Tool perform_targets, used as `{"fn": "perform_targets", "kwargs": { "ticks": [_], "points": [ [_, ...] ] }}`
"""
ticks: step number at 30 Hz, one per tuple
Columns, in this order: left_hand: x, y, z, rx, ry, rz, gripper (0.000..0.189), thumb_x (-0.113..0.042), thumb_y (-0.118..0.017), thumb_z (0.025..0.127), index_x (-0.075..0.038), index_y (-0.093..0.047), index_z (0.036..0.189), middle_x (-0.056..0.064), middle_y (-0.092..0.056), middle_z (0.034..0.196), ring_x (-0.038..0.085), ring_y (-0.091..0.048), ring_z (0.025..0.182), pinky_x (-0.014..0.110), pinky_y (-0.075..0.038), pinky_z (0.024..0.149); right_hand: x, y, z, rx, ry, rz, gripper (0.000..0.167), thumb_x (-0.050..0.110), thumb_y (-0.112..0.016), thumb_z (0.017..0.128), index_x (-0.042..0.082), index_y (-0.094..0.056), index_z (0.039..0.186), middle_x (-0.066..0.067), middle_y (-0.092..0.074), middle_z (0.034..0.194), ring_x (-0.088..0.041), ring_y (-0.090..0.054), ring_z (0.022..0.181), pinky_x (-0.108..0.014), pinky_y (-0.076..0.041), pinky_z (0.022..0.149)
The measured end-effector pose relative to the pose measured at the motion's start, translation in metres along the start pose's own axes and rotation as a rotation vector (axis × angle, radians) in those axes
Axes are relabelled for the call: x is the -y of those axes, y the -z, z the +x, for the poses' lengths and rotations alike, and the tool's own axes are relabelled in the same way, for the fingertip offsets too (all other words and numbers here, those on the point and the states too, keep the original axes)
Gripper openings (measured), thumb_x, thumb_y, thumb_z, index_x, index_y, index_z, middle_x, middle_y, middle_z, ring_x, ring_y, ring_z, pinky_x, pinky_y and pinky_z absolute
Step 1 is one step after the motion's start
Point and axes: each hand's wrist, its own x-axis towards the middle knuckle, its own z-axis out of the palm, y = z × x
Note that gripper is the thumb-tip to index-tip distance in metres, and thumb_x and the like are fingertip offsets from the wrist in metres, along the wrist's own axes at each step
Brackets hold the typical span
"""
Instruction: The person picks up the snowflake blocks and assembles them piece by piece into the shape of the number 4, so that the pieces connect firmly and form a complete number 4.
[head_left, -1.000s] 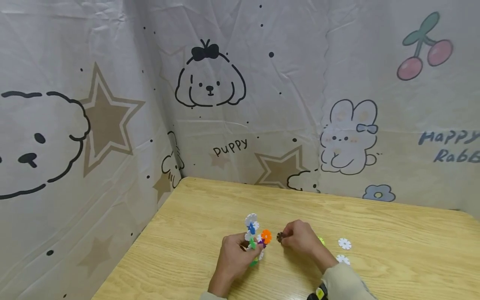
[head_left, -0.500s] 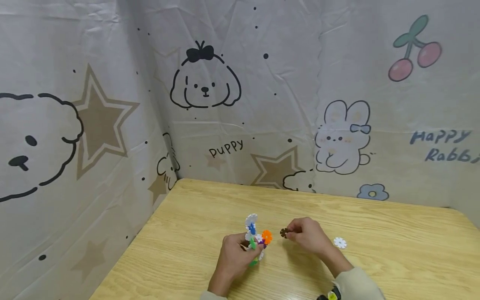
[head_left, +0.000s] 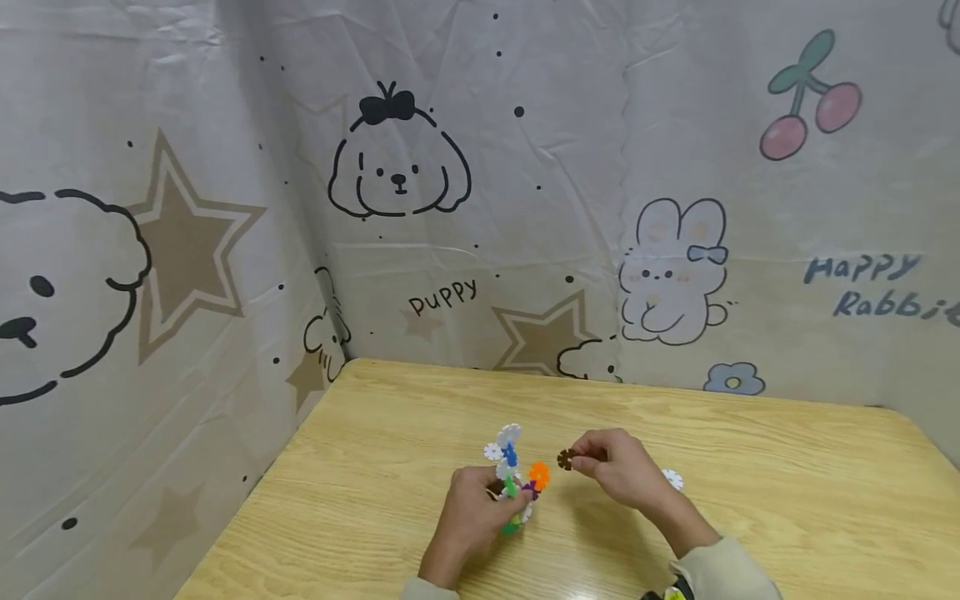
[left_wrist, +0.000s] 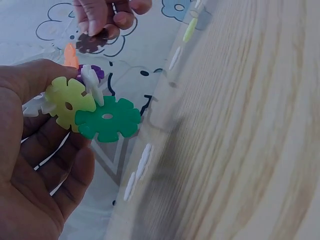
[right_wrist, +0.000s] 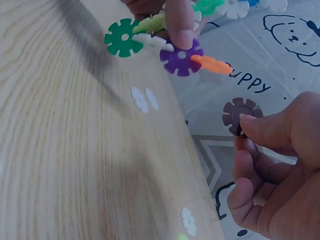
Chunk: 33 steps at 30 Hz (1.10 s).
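My left hand (head_left: 468, 508) grips a chain of interlocking notched plastic discs, held above the table. White and blue discs rise from its top, an orange disc (head_left: 539, 476) sticks out on the right, and a purple disc (right_wrist: 181, 60) lies under the thumb. At its lower end the left wrist view shows a green disc (left_wrist: 112, 122) joined to others beside a pale yellow disc (left_wrist: 67, 100). Just to the right, my right hand (head_left: 622, 467) pinches a brown disc (head_left: 564, 459) between thumb and fingers, apart from the orange one. Fingers hide the chain's middle.
Behind the right forearm a loose white disc (head_left: 673, 478) lies on the wooden table (head_left: 360, 483). The right wrist view has more white discs (right_wrist: 140, 100) lying flat, and a yellow-green piece (right_wrist: 183, 237) at its bottom edge. A printed curtain (head_left: 420, 275) hangs along the table's back and left.
My right hand has risen slightly with the brown disc. The chain has turned in my left hand, so a small white disc now juts left at its top. The head view has swung right.
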Motion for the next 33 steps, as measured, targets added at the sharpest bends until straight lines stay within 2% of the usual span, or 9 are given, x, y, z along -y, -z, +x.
{"fn": "perform_targets", "kwargs": {
  "ticks": [9,22,30,33],
  "points": [
    [-0.004,-0.005,0.002,0.048,0.013,-0.003,0.018,-0.017,-0.083,0.082,-0.011,-0.071,0.070,-0.009,-0.064,0.066,0.005,-0.056,0.060,0.022,-0.047,0.051,0.008,0.005,-0.003,0.036,0.038,0.041,0.006,0.003,-0.066,0.095,0.004,-0.072,0.095,-0.005,-0.069,0.091,-0.019,-0.057,0.079,-0.034,-0.048,0.068],
    [-0.004,-0.010,0.002,0.084,-0.065,-0.051,0.013,-0.014,-0.080,0.083,-0.009,-0.073,0.074,-0.008,-0.069,0.072,0.005,-0.061,0.061,0.024,-0.052,0.053,0.010,0.008,-0.005,0.090,0.086,0.061,0.008,0.005,-0.065,0.096,0.005,-0.072,0.093,-0.004,-0.067,0.087,-0.018,-0.054,0.076,-0.030,-0.045,0.065],
    [-0.004,-0.013,0.002,0.072,-0.082,-0.077,0.014,-0.010,-0.081,0.082,-0.008,-0.072,0.071,-0.007,-0.062,0.061,0.000,-0.045,0.050,0.016,-0.034,0.044,0.009,0.006,-0.006,0.072,0.123,0.009,0.009,0.005,-0.067,0.094,0.008,-0.074,0.089,0.002,-0.066,0.080,-0.015,-0.053,0.073,-0.028,-0.044,0.062],
    [-0.005,-0.014,0.001,0.064,-0.079,-0.080,0.014,-0.007,-0.080,0.081,-0.007,-0.071,0.070,-0.008,-0.062,0.062,0.000,-0.045,0.050,0.016,-0.034,0.044,0.010,0.005,-0.007,0.055,0.135,-0.020,0.010,0.005,-0.068,0.094,0.010,-0.074,0.087,0.000,-0.068,0.082,-0.014,-0.053,0.072,-0.028,-0.043,0.060]
  ]
}}
